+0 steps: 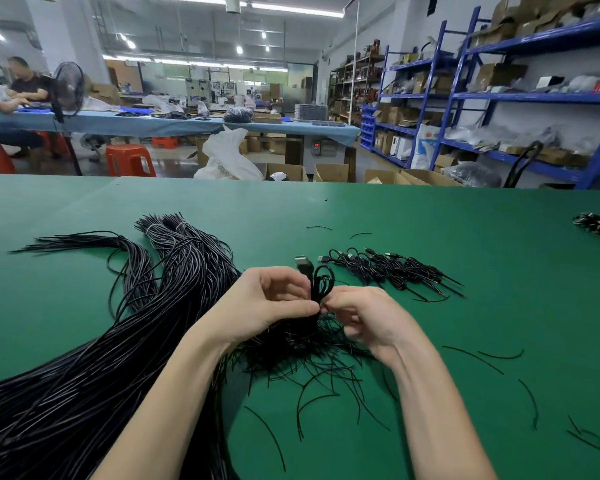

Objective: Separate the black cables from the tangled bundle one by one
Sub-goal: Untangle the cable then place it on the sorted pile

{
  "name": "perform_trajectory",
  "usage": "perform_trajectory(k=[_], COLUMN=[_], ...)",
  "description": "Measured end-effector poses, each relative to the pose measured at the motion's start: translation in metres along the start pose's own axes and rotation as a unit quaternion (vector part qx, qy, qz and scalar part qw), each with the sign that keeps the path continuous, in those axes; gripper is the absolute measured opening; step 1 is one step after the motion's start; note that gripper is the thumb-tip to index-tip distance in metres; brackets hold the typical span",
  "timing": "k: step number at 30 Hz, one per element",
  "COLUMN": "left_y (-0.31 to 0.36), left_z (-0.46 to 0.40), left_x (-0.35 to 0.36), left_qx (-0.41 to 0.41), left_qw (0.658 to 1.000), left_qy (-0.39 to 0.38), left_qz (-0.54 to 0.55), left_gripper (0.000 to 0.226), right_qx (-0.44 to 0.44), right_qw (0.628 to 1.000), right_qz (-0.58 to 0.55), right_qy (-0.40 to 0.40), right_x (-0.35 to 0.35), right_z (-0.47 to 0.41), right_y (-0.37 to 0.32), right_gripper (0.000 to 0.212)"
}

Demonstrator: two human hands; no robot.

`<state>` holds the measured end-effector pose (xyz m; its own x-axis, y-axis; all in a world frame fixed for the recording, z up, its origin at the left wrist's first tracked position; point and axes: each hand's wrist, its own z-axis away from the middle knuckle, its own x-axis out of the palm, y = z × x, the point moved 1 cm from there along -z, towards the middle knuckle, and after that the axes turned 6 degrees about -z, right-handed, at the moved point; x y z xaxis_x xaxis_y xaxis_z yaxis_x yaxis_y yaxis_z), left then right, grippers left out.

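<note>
- Both your hands meet just above the frayed heap of thin black wire ends lying on the green felt-like table top. Your left hand pinches, thumb against fingers, the middle of a small coiled black cable with a flat USB-style plug. Your right hand curls its fingers in against the same coil from the other side; whether it grips the coil or a thin tie around it, I cannot tell.
- The plug sticks up and away from the heap, and the loops stand just beside it, clear of your fingers.
- The long thick sheaf of glossy black cables runs from the left of the heap down to the near-left corner; farther up it forks into several bunches.
- A row of small finished coils with plugs lies beyond the heap to the right.
- Short loose black wire offcuts lie scattered to the right of the heap.
- My read: each cable is light, soft and springy, with a smooth jacket that may slip and snag on its neighbours.
- Take hold at the moulded plug or at the waist of the coil, not at the thin bare ends, which would likely bend or fray.
- Draw it out slowly along its length; a hard tug would probably tighten the tangle.
</note>
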<state>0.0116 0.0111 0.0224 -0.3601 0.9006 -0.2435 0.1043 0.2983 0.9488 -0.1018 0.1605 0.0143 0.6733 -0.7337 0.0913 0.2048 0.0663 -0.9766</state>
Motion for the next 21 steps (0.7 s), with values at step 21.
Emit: perform_trajectory(k=[21], left_y=[-0.005], left_z=[-0.001], left_x=[-0.004], left_qx=[-0.238], left_qw=[0.959], left_qy=[-0.069], left_qz=[0.137], left_gripper=[0.038], right_qx=[-0.345], right_qw=[0.89], right_qz=[0.294], right_qy=[0.038], right_x=[-0.008], right_z=[0.014], right_y=[-0.008], right_gripper=[0.027])
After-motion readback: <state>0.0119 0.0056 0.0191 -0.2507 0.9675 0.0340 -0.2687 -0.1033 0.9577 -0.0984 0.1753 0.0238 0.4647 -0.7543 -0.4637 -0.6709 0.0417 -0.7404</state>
